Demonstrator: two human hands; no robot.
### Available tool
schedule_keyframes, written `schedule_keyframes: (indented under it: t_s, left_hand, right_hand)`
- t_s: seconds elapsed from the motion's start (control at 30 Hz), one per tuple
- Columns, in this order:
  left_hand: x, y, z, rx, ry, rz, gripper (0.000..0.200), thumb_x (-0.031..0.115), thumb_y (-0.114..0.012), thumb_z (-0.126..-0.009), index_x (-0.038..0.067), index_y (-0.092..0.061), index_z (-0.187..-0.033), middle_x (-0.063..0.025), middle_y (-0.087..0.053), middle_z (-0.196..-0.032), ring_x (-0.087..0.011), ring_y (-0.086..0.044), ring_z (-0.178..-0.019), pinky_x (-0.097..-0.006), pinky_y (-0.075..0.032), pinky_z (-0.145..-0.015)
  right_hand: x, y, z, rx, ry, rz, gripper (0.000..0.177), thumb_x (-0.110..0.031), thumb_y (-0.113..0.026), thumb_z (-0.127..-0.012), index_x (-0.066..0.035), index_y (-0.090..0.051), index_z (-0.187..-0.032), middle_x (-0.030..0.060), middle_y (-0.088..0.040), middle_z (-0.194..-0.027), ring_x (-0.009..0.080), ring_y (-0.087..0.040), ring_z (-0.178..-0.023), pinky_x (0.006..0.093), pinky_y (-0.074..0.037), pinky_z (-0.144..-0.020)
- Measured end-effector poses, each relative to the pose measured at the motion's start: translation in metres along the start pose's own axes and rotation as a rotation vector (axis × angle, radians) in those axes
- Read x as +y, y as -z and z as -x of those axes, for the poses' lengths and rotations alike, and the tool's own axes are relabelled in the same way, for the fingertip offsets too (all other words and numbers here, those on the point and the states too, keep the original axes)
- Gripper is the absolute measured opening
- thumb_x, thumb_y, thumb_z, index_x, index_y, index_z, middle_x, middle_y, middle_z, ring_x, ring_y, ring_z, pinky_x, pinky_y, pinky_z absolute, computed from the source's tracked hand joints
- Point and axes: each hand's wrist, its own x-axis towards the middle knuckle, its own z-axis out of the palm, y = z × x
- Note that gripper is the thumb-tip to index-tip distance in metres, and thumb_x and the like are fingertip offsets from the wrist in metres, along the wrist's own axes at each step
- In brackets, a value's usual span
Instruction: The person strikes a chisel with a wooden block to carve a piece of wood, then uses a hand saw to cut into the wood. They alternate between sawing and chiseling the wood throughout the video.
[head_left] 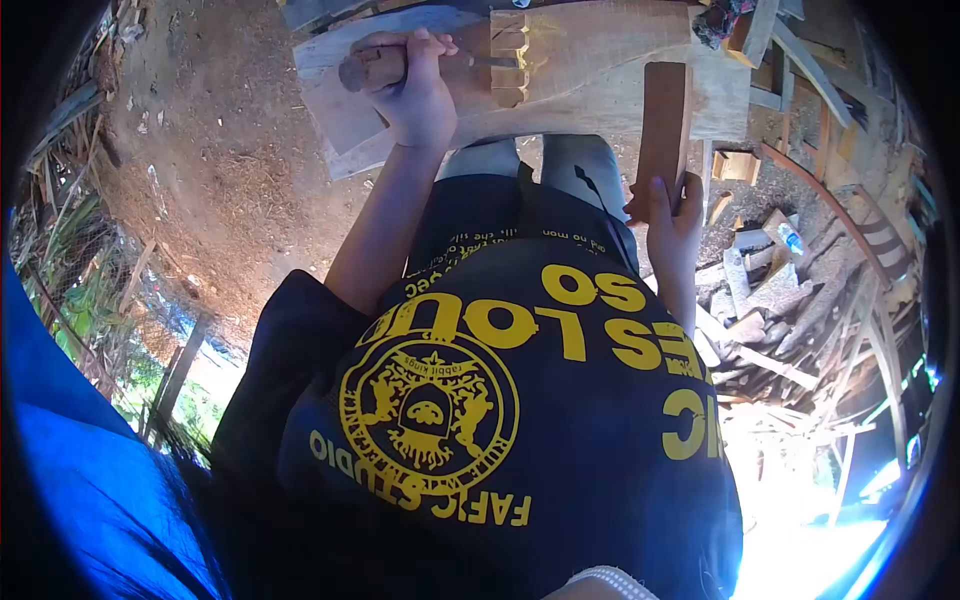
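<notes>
My left hand (420,100) is closed around the wooden handle of a chisel (378,68) at the upper left. The chisel's thin blade points right, its tip at a small notched piece of wood (508,80) on the plank (600,70). On the right, my right hand (674,215) grips the lower end of a long, flat reddish-brown wooden block (662,120). The block's far end lies over the plank's right part. The blade's exact contact with the notched wood is too small to tell.
Bare brown ground (220,150) spreads at the left. Wood offcuts (770,290) and long curved strips (865,240) lie in a heap at the right. Slats (800,65) stand at the upper right. Blue material (90,480) is at the lower left.
</notes>
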Motion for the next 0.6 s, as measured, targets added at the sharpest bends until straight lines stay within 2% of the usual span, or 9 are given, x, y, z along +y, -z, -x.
schedule_keyframes:
  t_s: [0.17, 0.6]
  left_hand:
    - [0.005, 0.005, -0.002, 0.012, 0.009, -0.009, 0.020, -0.003, -0.053, -0.086, 0.006, -0.039, -0.097, -0.0086, -0.057, -0.076, -0.0202, -0.060, -0.069, -0.0381, -0.053, -0.070]
    - [0.000, 0.001, -0.001, 0.057, -0.011, 0.006, 0.023, -0.005, -0.053, -0.084, 0.004, -0.036, -0.096, -0.0098, -0.056, -0.074, -0.0201, -0.059, -0.063, -0.0378, -0.055, -0.069]
  right_hand:
    - [0.001, -0.011, 0.004, 0.009, -0.013, -0.054, 0.022, -0.014, -0.053, -0.094, 0.002, -0.042, -0.105, 0.0170, -0.065, -0.084, 0.0197, -0.067, -0.066, 0.0273, -0.054, -0.050]
    - [0.010, -0.003, 0.005, 0.051, -0.034, -0.032, 0.024, -0.016, -0.054, -0.093, 0.001, -0.041, -0.105, 0.0165, -0.065, -0.085, 0.0197, -0.067, -0.066, 0.0274, -0.055, -0.050]
